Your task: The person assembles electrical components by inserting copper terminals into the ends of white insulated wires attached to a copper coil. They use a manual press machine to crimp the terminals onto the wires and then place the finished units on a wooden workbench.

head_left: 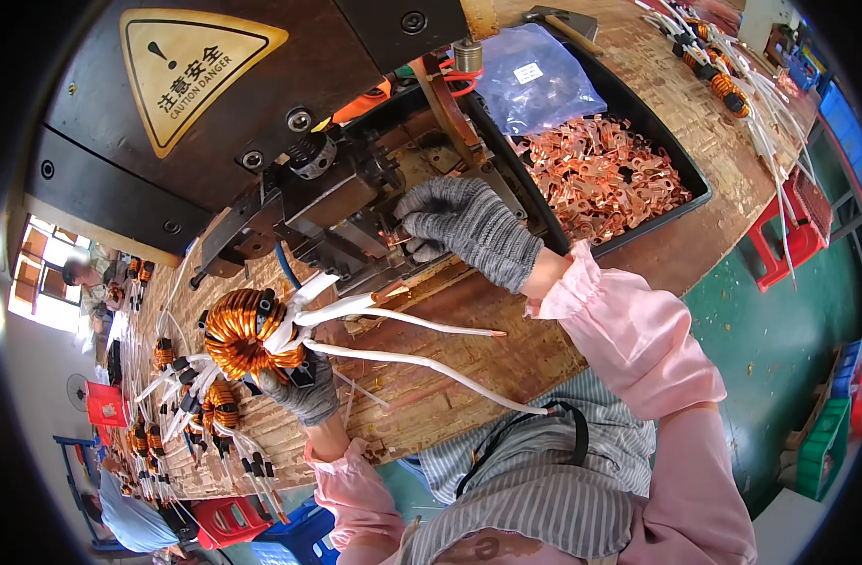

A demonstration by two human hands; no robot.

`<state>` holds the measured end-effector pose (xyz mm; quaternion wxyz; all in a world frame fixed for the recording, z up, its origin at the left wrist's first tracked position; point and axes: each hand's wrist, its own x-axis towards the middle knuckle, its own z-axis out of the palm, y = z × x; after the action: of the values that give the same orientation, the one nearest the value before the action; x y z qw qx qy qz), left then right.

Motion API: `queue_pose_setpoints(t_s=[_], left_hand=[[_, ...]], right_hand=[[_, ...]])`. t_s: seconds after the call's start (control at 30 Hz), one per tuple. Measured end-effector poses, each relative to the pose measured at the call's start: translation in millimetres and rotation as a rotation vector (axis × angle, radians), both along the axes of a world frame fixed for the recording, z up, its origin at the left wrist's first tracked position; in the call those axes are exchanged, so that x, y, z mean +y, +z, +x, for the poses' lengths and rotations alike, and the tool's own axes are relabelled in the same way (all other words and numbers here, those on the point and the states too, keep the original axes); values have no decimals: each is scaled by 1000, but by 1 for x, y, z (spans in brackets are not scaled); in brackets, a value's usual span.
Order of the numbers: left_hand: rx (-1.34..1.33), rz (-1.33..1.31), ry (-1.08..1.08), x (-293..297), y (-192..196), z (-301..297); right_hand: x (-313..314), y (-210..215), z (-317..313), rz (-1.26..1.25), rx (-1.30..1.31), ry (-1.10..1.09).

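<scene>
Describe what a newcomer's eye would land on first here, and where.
Probably the copper-wound ring coil left of centre, held in the gloved left hand, its white leads reaching rightward. The heap of copper pieces in the black tray glints at upper right. The yellow warning triangle stands out on the dark machine at upper left.

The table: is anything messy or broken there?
The table looks scuffed: its top is patchy and worn near the front edge. The copper pieces lie jumbled, but inside their tray.
</scene>
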<state>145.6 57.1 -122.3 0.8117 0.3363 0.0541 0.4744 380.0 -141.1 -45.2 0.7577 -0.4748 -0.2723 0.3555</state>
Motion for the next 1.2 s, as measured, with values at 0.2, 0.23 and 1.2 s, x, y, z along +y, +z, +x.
queue_pose_setpoints(t_s=[0.2,0.23,1.2], left_hand=[[14,32,10,-1,0,0],[6,21,5,0,-1,0],[-100,75,4,3,-5,-11]], right_hand=[[0,-5,6,-18,-37,22],[-2,-4,6,-51,-68,-16],[-72,13,-77,-8,-1474,-507]])
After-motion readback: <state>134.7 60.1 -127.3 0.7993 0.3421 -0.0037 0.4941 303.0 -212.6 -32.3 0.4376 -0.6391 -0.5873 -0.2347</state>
